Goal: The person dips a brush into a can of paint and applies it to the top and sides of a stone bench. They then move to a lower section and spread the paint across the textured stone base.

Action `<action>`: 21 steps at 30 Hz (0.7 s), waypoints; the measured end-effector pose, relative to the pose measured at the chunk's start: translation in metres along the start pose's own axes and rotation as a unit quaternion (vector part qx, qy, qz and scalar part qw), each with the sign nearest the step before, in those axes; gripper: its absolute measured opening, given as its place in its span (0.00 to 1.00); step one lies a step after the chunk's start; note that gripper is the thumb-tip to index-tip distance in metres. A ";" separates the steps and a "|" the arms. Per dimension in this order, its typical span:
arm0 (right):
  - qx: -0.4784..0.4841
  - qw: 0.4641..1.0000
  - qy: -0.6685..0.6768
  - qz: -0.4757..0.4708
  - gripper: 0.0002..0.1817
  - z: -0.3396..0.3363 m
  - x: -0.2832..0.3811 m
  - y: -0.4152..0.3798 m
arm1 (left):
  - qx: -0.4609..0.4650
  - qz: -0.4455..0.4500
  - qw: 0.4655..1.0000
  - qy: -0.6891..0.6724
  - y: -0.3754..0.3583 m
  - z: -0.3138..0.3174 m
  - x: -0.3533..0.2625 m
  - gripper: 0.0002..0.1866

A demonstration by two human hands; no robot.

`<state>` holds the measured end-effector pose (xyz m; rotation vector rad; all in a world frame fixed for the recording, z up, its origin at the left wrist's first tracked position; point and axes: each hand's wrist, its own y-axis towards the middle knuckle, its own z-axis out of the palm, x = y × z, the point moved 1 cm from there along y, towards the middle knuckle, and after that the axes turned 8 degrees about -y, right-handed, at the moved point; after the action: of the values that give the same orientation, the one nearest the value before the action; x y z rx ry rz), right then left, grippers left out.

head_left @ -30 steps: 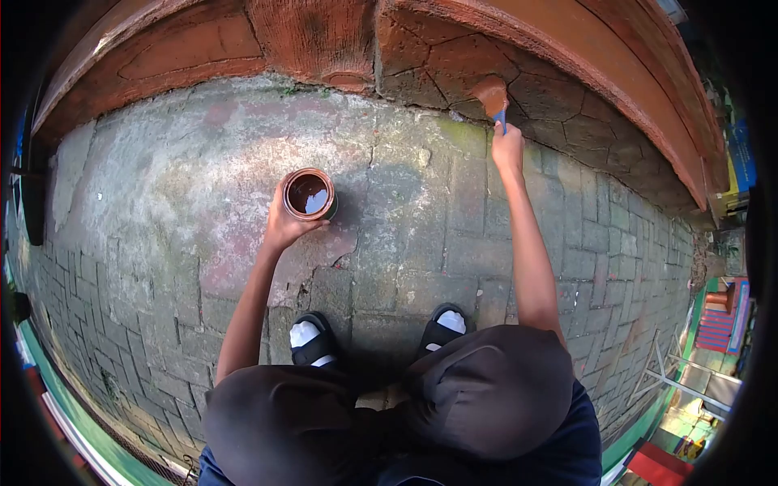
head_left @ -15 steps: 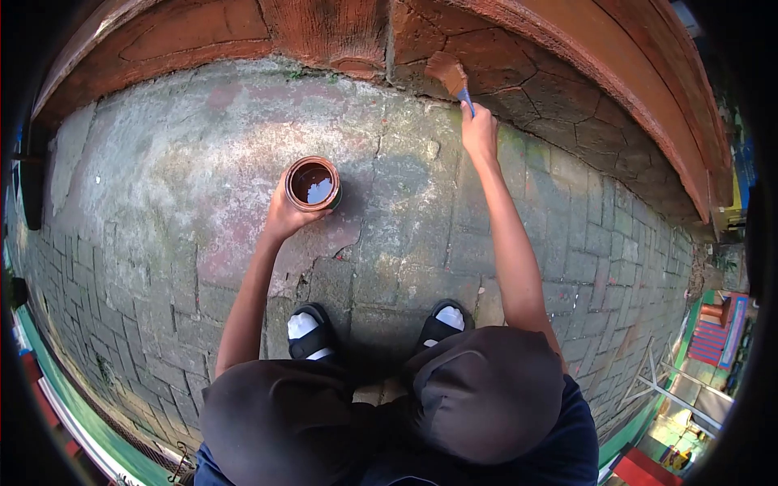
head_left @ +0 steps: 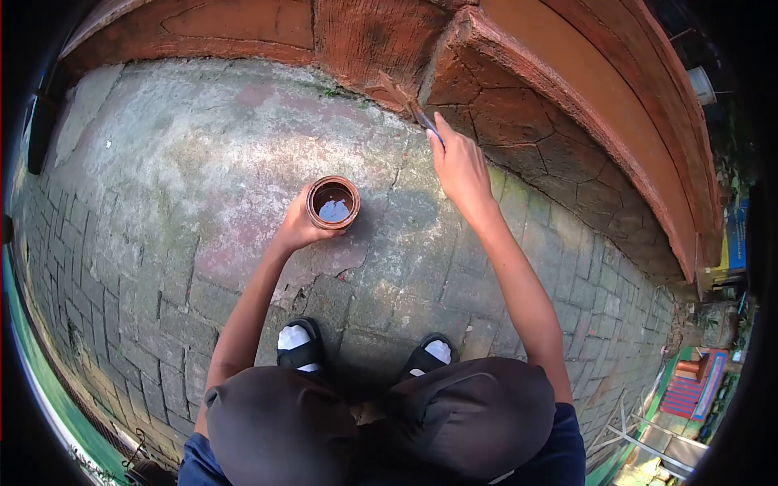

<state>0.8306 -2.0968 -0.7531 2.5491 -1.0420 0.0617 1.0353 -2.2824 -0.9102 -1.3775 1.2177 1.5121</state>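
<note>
My left hand (head_left: pixel 301 223) is wrapped round an open can (head_left: pixel 334 180), held upright above the pavement. Dark reddish-brown paint (head_left: pixel 328 201) shows inside it, with a bright reflection on the surface. In my right hand (head_left: pixel 462 166) is a paintbrush (head_left: pixel 409 103), gripped by its blue handle. Its brown-coated bristles overlap the foot of the red-brown wall (head_left: pixel 377 40), close to a vertical corner groove. To the right of the brush, the lower wall face (head_left: pixel 519 121) has a stone-like pattern and looks darker and patchier than the ledge above.
Worn paving blocks (head_left: pixel 567 275) and a stained concrete patch (head_left: pixel 203 146) lie between me and the wall. My sandalled feet (head_left: pixel 301 344) are below my knees. A projecting ledge (head_left: pixel 600 121) curves along the right. A metal frame (head_left: pixel 640 437) stands at the lower right.
The paintbrush has moved left along the wall's foot, past the corner groove, and turned edge-on. My view has shifted, and the can appears slightly lower and further right.
</note>
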 end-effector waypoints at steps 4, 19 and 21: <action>-0.018 0.956 -0.235 -0.175 0.28 -0.062 0.022 0.067 | -0.024 -0.003 0.999 -0.032 -0.002 -0.004 0.003 0.48; 0.005 0.635 -0.754 -0.169 0.07 0.083 0.005 0.102 | -0.036 0.005 0.999 0.009 -0.007 -0.003 0.027 0.54; 0.139 0.693 -0.690 -0.155 0.10 0.105 0.025 0.104 | -0.021 0.010 1.000 0.019 -0.006 -0.005 0.029 0.53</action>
<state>0.7671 -2.2192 -0.8109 2.7348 -0.9232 -2.2143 1.0383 -2.2875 -0.9395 -1.4317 1.2320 1.5402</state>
